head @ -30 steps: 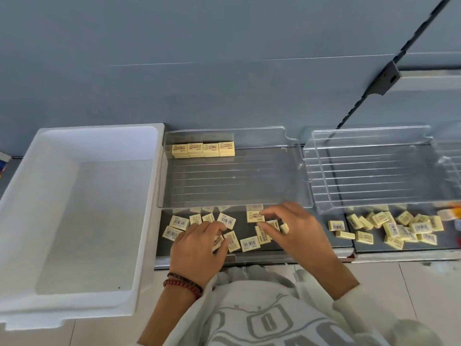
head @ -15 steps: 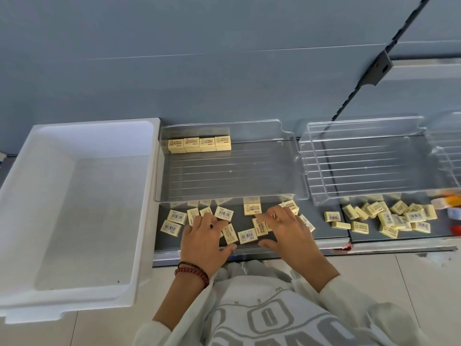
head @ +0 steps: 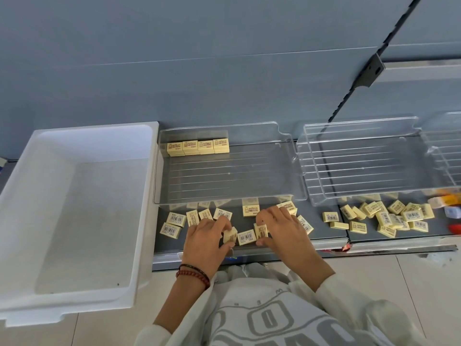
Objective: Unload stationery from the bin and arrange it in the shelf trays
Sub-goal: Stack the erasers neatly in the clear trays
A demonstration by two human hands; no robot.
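My left hand (head: pixel 203 239) has thumb and fingers curled round one pale yellow eraser (head: pixel 230 235), tipped up on its edge near the front edge of the grey shelf (head: pixel 321 233). My right hand (head: pixel 284 231) pinches a second eraser (head: pixel 261 230) just beside it, and a third eraser (head: pixel 247 237) lies flat, barcode up, between the two. I take this to be the gathering step: the white bin (head: pixel 87 221) at the shelf's left end looks emptied, and the loose erasers (head: pixel 176 219) lie scattered along the front strip, outside the trays. To do it well I would turn each piece to match the row of four (head: pixel 198 147) standing print forward in the back left corner of the left clear tray (head: pixel 224 176). Then I would press a few together into a block and set them touching that row, so it carries on rightward without a gap. They look small and light, so a loose pinch could let one twist or drop. The right clear tray (head: pixel 361 166) holds nothing that I can see, and a second heap of erasers (head: pixel 389 217) lies before its front rim. Behind stands a blue back panel (head: pixel 199 58) with a dark bracket (head: pixel 371 71), and pale floor tiles (head: pixel 399 283) show below the shelf's front edge.
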